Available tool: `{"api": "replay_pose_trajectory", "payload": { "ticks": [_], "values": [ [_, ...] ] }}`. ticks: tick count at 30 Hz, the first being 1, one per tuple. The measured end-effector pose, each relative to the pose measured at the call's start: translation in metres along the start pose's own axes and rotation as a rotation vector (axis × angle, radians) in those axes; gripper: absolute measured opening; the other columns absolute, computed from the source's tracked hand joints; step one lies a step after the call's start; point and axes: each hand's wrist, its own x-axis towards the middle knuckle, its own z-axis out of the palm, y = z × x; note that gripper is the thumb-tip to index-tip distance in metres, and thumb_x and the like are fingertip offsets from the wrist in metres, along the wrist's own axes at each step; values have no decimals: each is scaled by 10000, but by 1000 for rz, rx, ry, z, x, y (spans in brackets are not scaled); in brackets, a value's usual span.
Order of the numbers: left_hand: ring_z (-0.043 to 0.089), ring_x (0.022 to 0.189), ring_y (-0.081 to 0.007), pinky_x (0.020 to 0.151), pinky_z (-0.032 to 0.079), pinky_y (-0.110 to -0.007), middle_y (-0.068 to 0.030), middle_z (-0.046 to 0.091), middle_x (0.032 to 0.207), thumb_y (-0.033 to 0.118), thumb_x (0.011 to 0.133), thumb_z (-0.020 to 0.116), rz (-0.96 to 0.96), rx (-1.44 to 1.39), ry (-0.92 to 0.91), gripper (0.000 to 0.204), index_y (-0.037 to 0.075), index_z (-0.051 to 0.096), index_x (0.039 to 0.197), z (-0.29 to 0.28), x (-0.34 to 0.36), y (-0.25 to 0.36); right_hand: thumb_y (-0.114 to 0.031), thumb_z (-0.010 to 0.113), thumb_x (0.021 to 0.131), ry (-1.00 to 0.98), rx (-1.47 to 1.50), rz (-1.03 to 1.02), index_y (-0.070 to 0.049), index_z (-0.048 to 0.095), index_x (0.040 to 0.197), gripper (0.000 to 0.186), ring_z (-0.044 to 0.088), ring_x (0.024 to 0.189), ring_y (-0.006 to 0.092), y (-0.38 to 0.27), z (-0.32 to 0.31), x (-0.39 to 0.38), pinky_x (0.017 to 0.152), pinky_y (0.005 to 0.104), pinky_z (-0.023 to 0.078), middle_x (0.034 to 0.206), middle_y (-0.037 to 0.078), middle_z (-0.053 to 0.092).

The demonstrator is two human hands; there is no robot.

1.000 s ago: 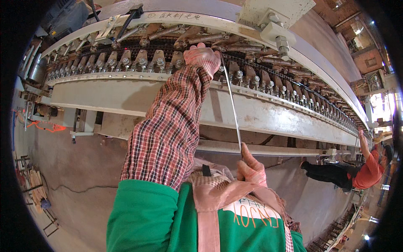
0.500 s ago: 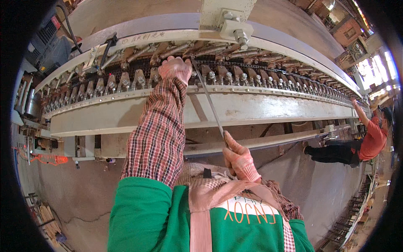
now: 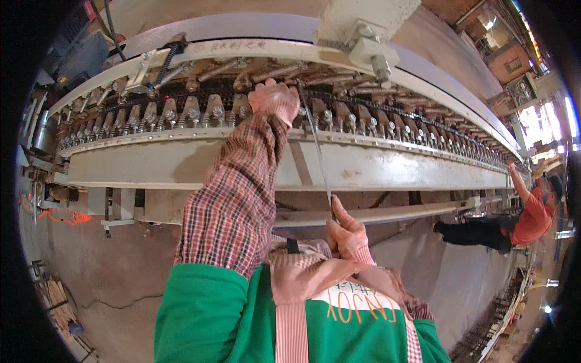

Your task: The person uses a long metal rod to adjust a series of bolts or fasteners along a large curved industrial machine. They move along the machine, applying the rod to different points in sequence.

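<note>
A thin metal rod (image 3: 316, 142) slants across the pale beam (image 3: 242, 160), its far end beside the springs (image 3: 331, 79); work there looks underway, unfinished. The right hand (image 3: 349, 235) closes around its near end. The left hand (image 3: 275, 103) is beside the far end, its grip impossible to tell. Overall progress doesn't show.
</note>
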Motion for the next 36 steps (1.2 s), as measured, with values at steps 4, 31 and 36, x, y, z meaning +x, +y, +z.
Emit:
{"api": "replay_pose_trajectory", "payload": {
  "ticks": [4,31,36],
  "values": [
    [623,1168,-334,918,509,-478,-124,680,1199,445,1023,412,64,-16,77,488,112,766,1063,-2,-3,8,-133,615,974,-56,-4,5,-162,476,1526,570,427,548,53,-12,-20,-2,475,227,369,743,-62,583],
    [594,538,-103,440,492,-232,-121,735,859,350,982,652,-35,-1121,-371,311,47,693,1040,29,-194,246,-33,598,987,-143,213,-191,-82,406,1555,602,568,1190,113,51,-262,-68,1006,220,403,1428,87,579],
    [684,934,-237,753,574,-403,-129,685,1229,397,982,571,421,-213,547,366,97,691,1154,50,-111,222,-61,596,1002,-166,375,-178,-68,409,1549,578,553,1201,99,59,-278,-52,1012,228,411,1435,101,575]
  ]
}}
